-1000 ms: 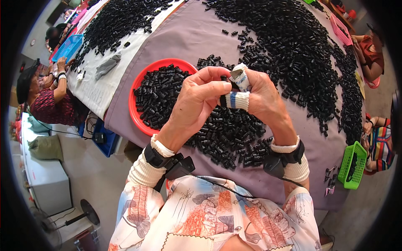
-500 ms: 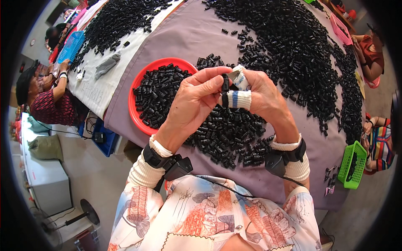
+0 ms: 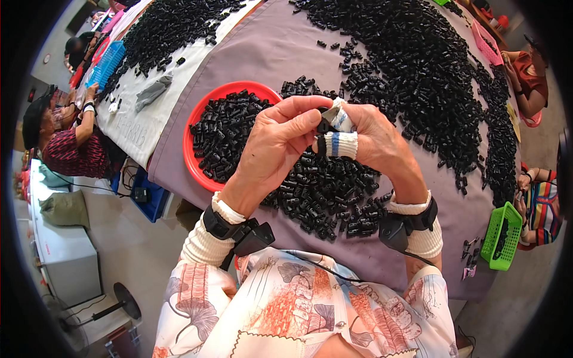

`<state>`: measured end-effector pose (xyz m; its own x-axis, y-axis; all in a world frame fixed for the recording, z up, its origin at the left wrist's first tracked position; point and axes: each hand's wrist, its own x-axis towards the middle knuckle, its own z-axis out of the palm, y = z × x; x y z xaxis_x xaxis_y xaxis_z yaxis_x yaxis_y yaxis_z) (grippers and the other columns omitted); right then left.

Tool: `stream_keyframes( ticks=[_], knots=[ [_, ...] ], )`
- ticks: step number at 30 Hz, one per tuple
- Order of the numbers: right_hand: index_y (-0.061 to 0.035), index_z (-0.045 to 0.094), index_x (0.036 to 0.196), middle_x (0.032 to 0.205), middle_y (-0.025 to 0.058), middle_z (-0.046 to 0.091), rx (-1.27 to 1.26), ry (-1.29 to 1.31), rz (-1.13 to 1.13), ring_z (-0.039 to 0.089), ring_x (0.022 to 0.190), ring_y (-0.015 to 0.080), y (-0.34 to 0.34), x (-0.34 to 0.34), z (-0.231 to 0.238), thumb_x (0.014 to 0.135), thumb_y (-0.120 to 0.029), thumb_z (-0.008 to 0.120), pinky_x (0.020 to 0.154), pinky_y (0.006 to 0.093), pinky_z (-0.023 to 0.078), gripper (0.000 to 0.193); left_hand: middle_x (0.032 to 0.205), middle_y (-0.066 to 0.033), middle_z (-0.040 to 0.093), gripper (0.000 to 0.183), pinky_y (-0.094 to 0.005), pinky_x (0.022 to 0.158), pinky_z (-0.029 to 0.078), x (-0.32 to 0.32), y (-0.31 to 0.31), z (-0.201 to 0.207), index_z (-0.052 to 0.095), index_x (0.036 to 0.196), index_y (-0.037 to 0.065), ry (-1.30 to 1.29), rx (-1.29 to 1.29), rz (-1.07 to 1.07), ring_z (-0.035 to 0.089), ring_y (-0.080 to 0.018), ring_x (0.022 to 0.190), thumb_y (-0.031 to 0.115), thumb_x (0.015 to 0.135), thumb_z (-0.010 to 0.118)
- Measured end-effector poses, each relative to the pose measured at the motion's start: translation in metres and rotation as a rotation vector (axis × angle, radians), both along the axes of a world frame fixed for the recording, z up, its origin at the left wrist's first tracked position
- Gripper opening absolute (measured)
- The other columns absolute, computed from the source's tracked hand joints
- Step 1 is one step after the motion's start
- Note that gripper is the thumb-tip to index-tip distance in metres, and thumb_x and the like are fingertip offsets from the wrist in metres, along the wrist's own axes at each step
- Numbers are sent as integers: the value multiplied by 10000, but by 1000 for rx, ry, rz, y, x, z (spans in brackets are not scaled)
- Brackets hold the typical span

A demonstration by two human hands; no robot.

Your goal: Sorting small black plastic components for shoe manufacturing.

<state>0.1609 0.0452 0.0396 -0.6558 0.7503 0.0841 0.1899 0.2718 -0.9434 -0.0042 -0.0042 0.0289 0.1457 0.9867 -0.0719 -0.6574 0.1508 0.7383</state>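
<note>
My left hand is closed, thumb and forefinger pinching a small black plastic part. My right hand is curled closed against the same part. White knit finger covers with blue stripes wrap some of its fingers, and they hide what lies between those fingers. Below and around both hands spreads a loose heap of similar black parts. Just left of my left hand stands a round red basin full of them.
A large pile of black parts covers the far right of the cloth-covered table. A green basket sits at the right edge, and a blue basket at the far left. Other people work at both sides. A grey cloth lies at left.
Both hands stay in nearly the same place. The black part has tilted slightly between the fingers and shows less of its length. The right finger covers have shifted a little.
</note>
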Motion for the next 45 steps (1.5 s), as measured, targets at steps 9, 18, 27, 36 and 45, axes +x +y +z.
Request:
stream_keyframes(
  ticks=[9, 18, 27, 36, 45],
  knots=[
    [7, 546, 729, 576, 57, 488, 78, -9, -26, 446, 537, 143, 1, 0, -1, 715, -294, 699, 529, 316, 390, 338, 908, -57, 634, 204, -208, 649, 506, 1, 1, -2, 596, 1060, -25, -46, -18, 7, 582, -76, 719, 61, 880, 554],
    [11, 531, 712, 588, 48, 483, 50, -7, -22, 453, 547, 139, 1, -2, 1, 710, -326, 702, 526, 312, 383, 377, 942, -81, 633, 213, -233, 693, 511, 1, 1, -2, 588, 1074, -27, -146, -39, -22, 602, -113, 788, 62, 886, 542],
    [10, 546, 712, 590, 45, 486, 33, -6, -16, 452, 550, 138, -1, -2, 0, 703, -315, 711, 531, 306, 383, 365, 955, -82, 630, 216, -244, 704, 515, 1, -1, -4, 586, 1075, -29, -161, -50, -19, 604, -118, 801, 66, 887, 541],
    [10, 546, 739, 588, 90, 502, 111, -23, 7, 472, 537, 182, -3, -5, -2, 718, -314, 699, 540, 325, 401, 359, 940, -81, 630, 213, -241, 702, 512, -4, -4, -7, 585, 1072, -30, -85, -19, -13, 605, -119, 804, 62, 885, 539],
    [-64, 606, 875, 579, -35, 473, 87, 1, -178, 403, 413, 34, 6, 20, -15, 827, -273, 612, 364, 193, 297, 214, 920, -46, 634, 221, -209, 713, 474, -92, -27, -43, 630, 1038, 9, 894, -44, 455, 584, -85, 810, 51, 821, 622]
  ],
)
